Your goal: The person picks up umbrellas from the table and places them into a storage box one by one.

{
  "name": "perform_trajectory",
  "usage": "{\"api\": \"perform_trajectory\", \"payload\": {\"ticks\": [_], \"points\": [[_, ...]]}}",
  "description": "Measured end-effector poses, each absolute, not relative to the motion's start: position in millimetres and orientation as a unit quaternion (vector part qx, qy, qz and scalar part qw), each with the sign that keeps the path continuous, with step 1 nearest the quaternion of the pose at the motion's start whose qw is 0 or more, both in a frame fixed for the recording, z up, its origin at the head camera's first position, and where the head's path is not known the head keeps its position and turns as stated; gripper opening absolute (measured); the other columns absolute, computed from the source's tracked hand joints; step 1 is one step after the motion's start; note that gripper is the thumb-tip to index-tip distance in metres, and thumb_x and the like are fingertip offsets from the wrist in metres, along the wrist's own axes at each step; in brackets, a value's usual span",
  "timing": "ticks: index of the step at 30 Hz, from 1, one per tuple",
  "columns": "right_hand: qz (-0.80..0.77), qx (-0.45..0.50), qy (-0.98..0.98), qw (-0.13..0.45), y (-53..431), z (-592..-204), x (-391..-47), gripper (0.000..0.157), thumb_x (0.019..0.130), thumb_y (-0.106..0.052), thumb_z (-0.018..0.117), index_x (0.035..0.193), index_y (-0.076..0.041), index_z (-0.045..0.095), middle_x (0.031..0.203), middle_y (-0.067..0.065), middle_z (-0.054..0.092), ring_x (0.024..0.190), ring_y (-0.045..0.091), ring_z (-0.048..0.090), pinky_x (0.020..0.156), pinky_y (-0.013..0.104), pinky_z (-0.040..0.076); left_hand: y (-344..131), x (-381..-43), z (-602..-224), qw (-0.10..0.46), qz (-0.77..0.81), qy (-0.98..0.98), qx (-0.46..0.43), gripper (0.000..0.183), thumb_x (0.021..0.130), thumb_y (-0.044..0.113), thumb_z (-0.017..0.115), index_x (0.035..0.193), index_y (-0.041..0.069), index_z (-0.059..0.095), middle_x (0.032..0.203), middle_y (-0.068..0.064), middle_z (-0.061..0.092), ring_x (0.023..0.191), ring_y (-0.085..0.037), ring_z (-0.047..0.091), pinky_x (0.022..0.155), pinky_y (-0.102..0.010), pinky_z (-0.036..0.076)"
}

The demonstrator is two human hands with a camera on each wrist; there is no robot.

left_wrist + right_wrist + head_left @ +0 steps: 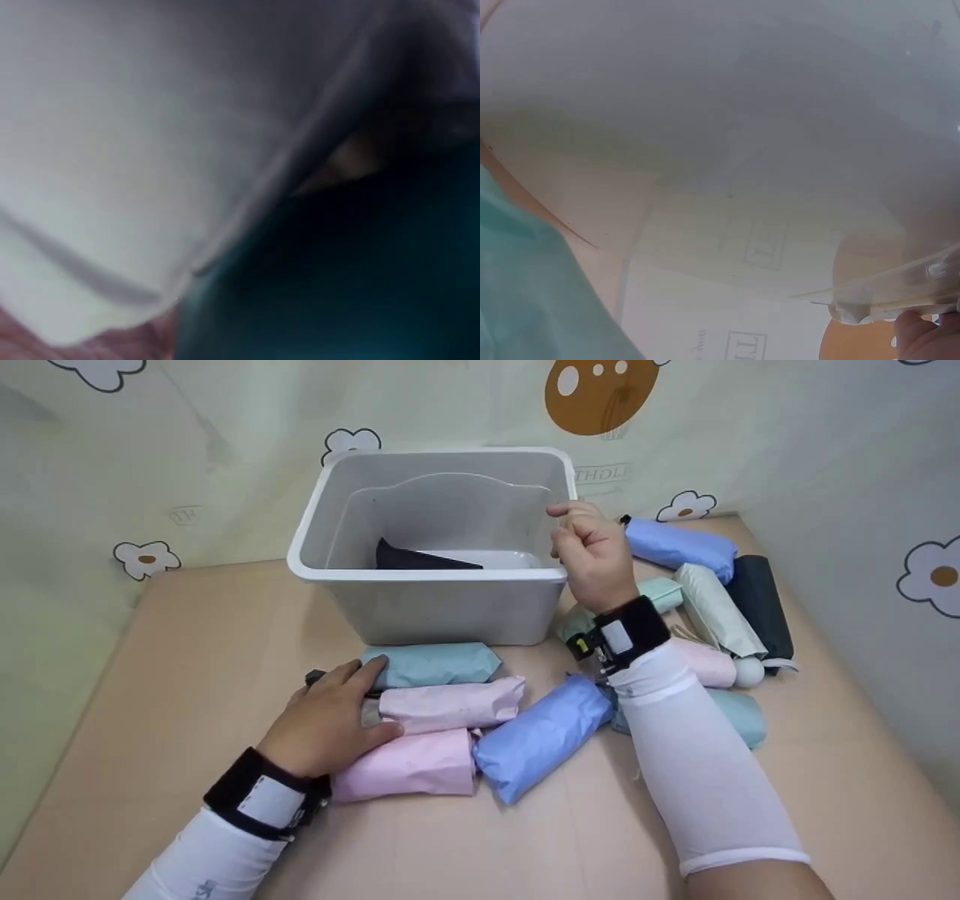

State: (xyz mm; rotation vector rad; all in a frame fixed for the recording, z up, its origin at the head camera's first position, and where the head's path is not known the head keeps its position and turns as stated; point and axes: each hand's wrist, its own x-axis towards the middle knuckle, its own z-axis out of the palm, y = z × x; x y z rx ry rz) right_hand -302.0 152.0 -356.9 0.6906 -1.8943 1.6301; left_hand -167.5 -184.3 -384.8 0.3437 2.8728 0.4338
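Note:
My left hand (330,720) rests over a row of folded umbrellas, fingers straight. Its fingertips lie on a teal umbrella (442,664) and its thumb is by a pale pink umbrella (457,703); a deeper pink umbrella (416,765) lies nearest me. With curled fingers my right hand (596,556) grips the right rim of a light grey bin (450,604); in the right wrist view its fingers (926,337) are at that rim. Inside the bin lies a dark folded umbrella (420,559), partly hidden by the front wall. The left wrist view is blurred, mostly pale and dark teal fabric.
A blue umbrella (544,735) lies slanted between my arms. Right of the bin several more sit in a group, among them a blue-violet one (682,547), a black one (761,607) and a whitish one (720,611). A patterned sheet (225,457) hangs behind the table.

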Motion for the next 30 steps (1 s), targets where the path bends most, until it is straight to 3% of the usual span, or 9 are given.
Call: {"api": "perform_trajectory", "payload": {"ticks": [7, 15, 24, 30], "points": [[0.601, 0.258, -0.706, 0.271, 151.9, -356.6, -301.1, 0.032, 0.091, 0.007, 0.051, 0.059, 0.009, 0.050, 0.062, -0.006, 0.049, 0.115, 0.030, 0.066, 0.110, 0.039, 0.047, -185.3, -167.4, -384.1, 0.106, 0.156, 0.975, 0.116, 0.093, 0.090, 0.049, 0.077, 0.165, 0.015, 0.035, 0.163, -0.026, 0.042, 0.151, -0.048, 0.040, 0.116, -0.075, 0.030], [0.599, 0.254, -0.709, 0.273, 152.1, -356.7, -301.3, 0.033, 0.092, 0.006, 0.051, 0.059, 0.009, 0.050, 0.063, -0.007, 0.050, 0.114, 0.021, 0.067, 0.110, 0.039, 0.047, -185.5, -167.7, -383.3, 0.098, 0.158, 0.975, 0.123, 0.092, 0.090, 0.046, 0.079, 0.164, 0.012, 0.036, 0.160, -0.025, 0.046, 0.148, -0.047, 0.045, 0.115, -0.071, 0.035], [0.605, 0.241, -0.709, 0.271, 151.0, -356.5, -300.9, 0.033, 0.090, 0.006, 0.052, 0.058, 0.007, 0.052, 0.061, -0.007, 0.053, 0.115, 0.031, 0.067, 0.110, 0.040, 0.047, -187.0, -167.4, -382.5, 0.094, 0.163, 0.974, 0.123, 0.092, 0.088, 0.045, 0.080, 0.163, 0.014, 0.037, 0.157, -0.022, 0.051, 0.143, -0.048, 0.050, 0.112, -0.067, 0.041], [0.606, 0.247, -0.707, 0.270, 151.0, -355.7, -300.2, 0.033, 0.091, 0.006, 0.052, 0.059, 0.011, 0.051, 0.062, -0.013, 0.052, 0.114, 0.021, 0.067, 0.110, 0.039, 0.047, -186.9, -167.7, -382.4, 0.095, 0.160, 0.975, 0.123, 0.092, 0.088, 0.045, 0.080, 0.164, 0.013, 0.037, 0.157, -0.024, 0.050, 0.142, -0.049, 0.051, 0.112, -0.067, 0.041]]}}
